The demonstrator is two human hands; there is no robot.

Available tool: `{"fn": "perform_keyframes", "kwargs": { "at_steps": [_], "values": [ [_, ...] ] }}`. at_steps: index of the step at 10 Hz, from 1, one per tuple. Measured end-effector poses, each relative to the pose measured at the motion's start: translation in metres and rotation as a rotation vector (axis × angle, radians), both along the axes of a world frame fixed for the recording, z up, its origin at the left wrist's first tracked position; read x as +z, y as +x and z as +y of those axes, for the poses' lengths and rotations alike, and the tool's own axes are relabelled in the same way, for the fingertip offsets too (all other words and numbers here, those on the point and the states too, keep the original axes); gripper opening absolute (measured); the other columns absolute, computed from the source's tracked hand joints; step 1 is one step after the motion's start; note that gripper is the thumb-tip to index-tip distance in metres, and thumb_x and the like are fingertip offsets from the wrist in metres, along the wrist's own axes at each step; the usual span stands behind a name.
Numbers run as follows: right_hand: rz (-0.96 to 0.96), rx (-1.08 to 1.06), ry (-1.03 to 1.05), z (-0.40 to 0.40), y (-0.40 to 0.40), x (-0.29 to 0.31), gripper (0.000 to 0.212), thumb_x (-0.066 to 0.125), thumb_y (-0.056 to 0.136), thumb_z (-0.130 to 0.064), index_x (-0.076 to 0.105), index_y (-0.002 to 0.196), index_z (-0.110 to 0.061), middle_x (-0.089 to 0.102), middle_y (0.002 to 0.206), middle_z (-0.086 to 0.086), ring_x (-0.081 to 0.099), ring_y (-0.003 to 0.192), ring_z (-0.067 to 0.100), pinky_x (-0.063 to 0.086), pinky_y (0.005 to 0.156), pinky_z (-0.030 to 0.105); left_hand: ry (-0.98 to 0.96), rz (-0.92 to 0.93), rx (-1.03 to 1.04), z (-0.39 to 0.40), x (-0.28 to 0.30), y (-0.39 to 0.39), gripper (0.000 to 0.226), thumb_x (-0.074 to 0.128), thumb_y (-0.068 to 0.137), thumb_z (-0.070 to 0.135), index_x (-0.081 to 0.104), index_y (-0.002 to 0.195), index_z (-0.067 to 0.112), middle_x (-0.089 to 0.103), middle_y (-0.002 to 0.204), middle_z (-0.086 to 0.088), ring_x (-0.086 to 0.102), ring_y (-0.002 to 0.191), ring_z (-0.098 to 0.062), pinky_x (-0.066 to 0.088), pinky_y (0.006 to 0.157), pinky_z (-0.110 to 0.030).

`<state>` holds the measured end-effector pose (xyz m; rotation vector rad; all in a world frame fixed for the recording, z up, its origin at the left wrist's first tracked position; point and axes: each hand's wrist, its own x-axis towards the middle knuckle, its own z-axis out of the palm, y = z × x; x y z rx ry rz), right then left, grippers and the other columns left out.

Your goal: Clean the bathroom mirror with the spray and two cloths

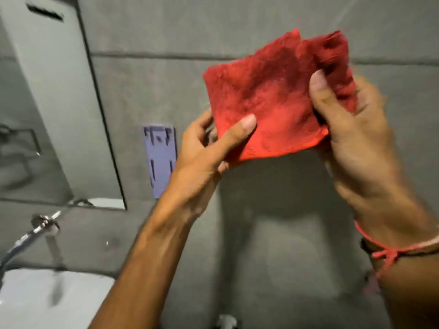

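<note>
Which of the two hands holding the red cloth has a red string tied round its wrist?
The right hand, gripping the bunched side of the red cloth. A knotted red string circles its wrist; the left hand has a bare wrist.

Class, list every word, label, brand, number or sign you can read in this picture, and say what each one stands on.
No text can be read anywhere in this picture.
Purple plate on the wall: dark marks, too blurred to tell whether they are letters or slots.
Red cloth, held by the left hand and right hand: no label shows.
Mirror: no writing shows.
</note>
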<state>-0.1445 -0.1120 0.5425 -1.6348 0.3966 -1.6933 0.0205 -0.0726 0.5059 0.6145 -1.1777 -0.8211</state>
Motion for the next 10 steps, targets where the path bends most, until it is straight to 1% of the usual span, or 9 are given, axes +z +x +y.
{"fn": "perform_keyframes", "kwargs": {
  "at_steps": [2, 3, 4, 5, 6, 7, 8, 9, 10],
  "values": [
    [0.17, -0.069, 0.412, 0.018, -0.054, -0.164, 0.017, 0.068, 0.095, -0.028, 0.076, 0.11, -0.025, 0.083, 0.106, -0.018, 0.075, 0.097, -0.003, 0.061, 0.084, 0.015, 0.342, -0.005, 0.122, 0.005, -0.154, -0.049, 0.029, 0.075, 0.085, 0.001, 0.068, 0.113, 0.005, 0.08, 0.098, 0.004, 0.073, 0.086, -0.006, 0.063, 0.08, -0.025],
    [0.326, -0.037, 0.75, 0.024, -0.085, -0.264, 0.05, 0.087, 0.08, -0.017, 0.072, 0.127, -0.022, 0.084, 0.111, -0.01, 0.08, 0.105, 0.009, 0.063, 0.081, 0.017, 0.559, -0.116, 0.141, 0.01, -0.243, -0.068, 0.021, 0.073, 0.087, 0.001, 0.066, 0.102, 0.013, 0.076, 0.089, 0.002, 0.07, 0.079, -0.016, 0.061, 0.074, -0.035],
    [0.451, -0.1, 1.069, 0.024, -0.101, -0.371, 0.057, 0.079, 0.079, 0.017, 0.064, 0.133, 0.005, 0.082, 0.091, -0.01, 0.076, 0.073, -0.009, 0.058, 0.065, 0.007, 0.855, -0.266, 0.129, 0.017, -0.336, -0.084, 0.026, 0.068, 0.089, -0.005, 0.06, 0.106, 0.013, 0.07, 0.096, -0.009, 0.067, 0.085, -0.031, 0.056, 0.081, -0.049],
    [0.418, -0.154, 1.312, 0.026, -0.101, -0.459, 0.05, 0.071, 0.075, 0.032, 0.063, 0.12, 0.011, 0.074, 0.114, 0.031, 0.071, 0.07, 0.016, 0.062, 0.085, 0.035, 1.065, -0.305, 0.015, 0.025, -0.413, -0.093, 0.05, 0.06, 0.085, -0.02, 0.049, 0.129, 0.0, 0.065, 0.114, -0.011, 0.062, 0.112, -0.03, 0.053, 0.092, -0.024],
    [0.373, -0.181, 1.455, 0.018, -0.098, -0.52, 0.067, 0.071, 0.072, 0.035, 0.054, 0.134, 0.015, 0.065, 0.126, 0.042, 0.062, 0.099, 0.031, 0.048, 0.111, 0.062, 1.154, -0.375, -0.007, 0.016, -0.462, -0.098, 0.069, 0.062, 0.081, -0.023, 0.039, 0.143, -0.005, 0.059, 0.13, -0.012, 0.056, 0.121, -0.025, 0.049, 0.083, -0.006],
    [0.454, -0.089, 1.527, 0.013, -0.1, -0.558, 0.077, 0.067, 0.076, 0.034, 0.046, 0.147, 0.013, 0.059, 0.14, 0.041, 0.058, 0.112, 0.032, 0.044, 0.117, 0.057, 1.195, -0.412, -0.017, 0.015, -0.487, -0.102, 0.09, 0.066, 0.077, -0.018, 0.023, 0.155, -0.002, 0.045, 0.153, -0.017, 0.048, 0.138, -0.028, 0.044, 0.112, -0.03],
    [0.691, 0.057, 1.438, 0.012, -0.105, -0.564, 0.088, 0.066, 0.075, 0.035, 0.041, 0.154, 0.007, 0.063, 0.139, 0.022, 0.056, 0.12, 0.021, 0.054, 0.099, 0.024, 1.247, -0.564, -0.088, 0.019, -0.489, -0.105, 0.092, 0.068, 0.084, -0.007, 0.015, 0.159, 0.005, 0.031, 0.163, -0.017, 0.036, 0.15, -0.032, 0.031, 0.124, -0.042],
    [0.986, 0.139, 1.296, 0.015, -0.106, -0.546, 0.095, 0.075, 0.083, 0.013, 0.029, 0.164, -0.007, 0.058, 0.145, 0.008, 0.056, 0.133, 0.018, 0.051, 0.103, 0.015, 1.218, -0.772, -0.11, 0.025, -0.49, -0.107, 0.085, 0.054, 0.094, -0.002, 0.003, 0.16, 0.007, 0.013, 0.17, -0.012, 0.026, 0.155, -0.025, 0.02, 0.126, -0.028],
    [1.174, -0.009, 1.002, 0.013, -0.098, -0.526, 0.086, 0.074, 0.094, -0.028, 0.028, 0.166, -0.021, 0.041, 0.166, 0.002, 0.043, 0.152, 0.02, 0.037, 0.126, 0.034, 1.009, -0.882, 0.029, 0.03, -0.473, -0.102, 0.065, 0.045, 0.102, 0.012, 0.016, 0.16, 0.016, 0.014, 0.17, -0.005, 0.02, 0.156, -0.017, 0.016, 0.123, -0.02]
  ]
}}
